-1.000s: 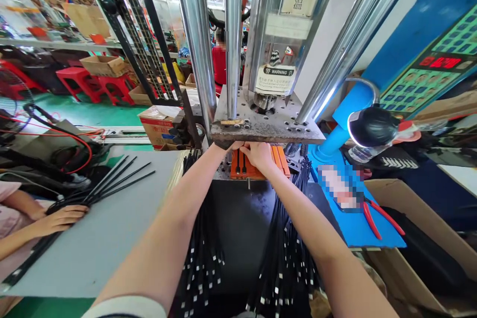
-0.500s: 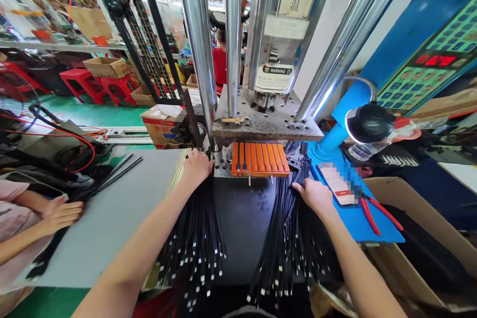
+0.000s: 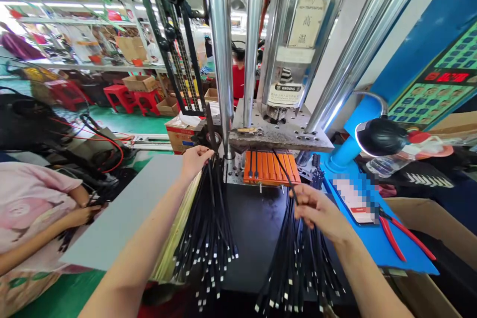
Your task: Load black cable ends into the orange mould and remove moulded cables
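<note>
Left hand (image 3: pixel 196 161): fingertips at the top of the left bundle (image 3: pixel 204 228), by the far left corner of the worktop (image 3: pixel 251 243); grip unclear.
Right hand (image 3: pixel 316 209): pinches a cable (image 3: pixel 285 171) slanting over the mould (image 3: pixel 267 171).
Mould: at the worktop's far edge, left slots holding two cables (image 3: pixel 250 163).

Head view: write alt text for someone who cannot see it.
A person's right hand holds a black cable at a grooved orange block below a metal press plate. The left hand is at the top of a cable bundle.
</note>
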A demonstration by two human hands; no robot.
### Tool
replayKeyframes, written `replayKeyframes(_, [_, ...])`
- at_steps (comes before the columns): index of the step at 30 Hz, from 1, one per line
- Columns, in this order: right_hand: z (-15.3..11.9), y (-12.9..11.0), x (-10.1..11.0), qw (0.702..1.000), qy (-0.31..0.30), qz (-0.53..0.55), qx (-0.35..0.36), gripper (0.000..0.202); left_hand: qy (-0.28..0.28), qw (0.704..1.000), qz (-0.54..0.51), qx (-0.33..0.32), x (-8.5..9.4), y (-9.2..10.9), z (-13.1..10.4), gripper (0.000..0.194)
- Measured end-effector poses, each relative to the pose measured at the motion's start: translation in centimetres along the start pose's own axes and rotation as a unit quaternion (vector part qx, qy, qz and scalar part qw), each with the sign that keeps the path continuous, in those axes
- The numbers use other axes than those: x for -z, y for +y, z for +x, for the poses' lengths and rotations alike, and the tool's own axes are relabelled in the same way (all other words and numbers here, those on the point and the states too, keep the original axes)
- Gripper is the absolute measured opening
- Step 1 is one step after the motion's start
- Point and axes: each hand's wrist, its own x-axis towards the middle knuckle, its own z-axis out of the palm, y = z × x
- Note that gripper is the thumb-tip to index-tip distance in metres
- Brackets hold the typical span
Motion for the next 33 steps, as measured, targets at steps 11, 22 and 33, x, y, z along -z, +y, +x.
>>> replayKeyframes(11, [0.8,-1.7,-8.9,0.923,-0.126,-0.239,0.276,0.026,-0.089,0.941,-0.233,-0.228,5.0,11.4,-5.1,0.02])
replayKeyframes(22, [3.3,-1.4,-10.5,0.946,-0.065,-0.11,0.299,0.024,-0.291,0.877,-0.306,-0.23,6.5,16.7,-7.5,0.034])
replayKeyframes(33, [3.2,-1.7,-11.0,0.951,-0.065,-0.088,0.29,0.024,-0.231,0.895,-0.312,-0.219,4.0,18.4,-7.6,0.04])
